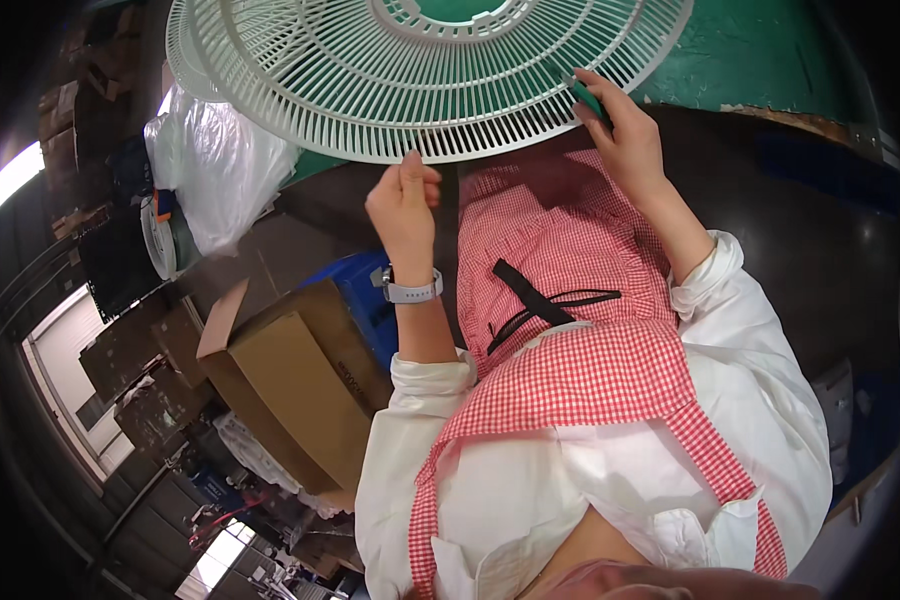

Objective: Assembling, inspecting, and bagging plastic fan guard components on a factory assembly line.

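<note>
A large white plastic fan grille with fine radial ribs and an open hub lies at the top, its near rim toward me. My left hand is closed at that near rim, thumb up against the edge and the other fingers curled just below it. Further right, my right hand grips a slim green tool. Its narrow dark tip points up and left over the ribs near the grille's right side. What kind of tool it is cannot be made out.
The grille rests over a green worktop with a worn front edge. A second white grille shows behind it at left. Clear plastic wrapping hangs at the left. An open cardboard box and a blue crate stand lower left.
</note>
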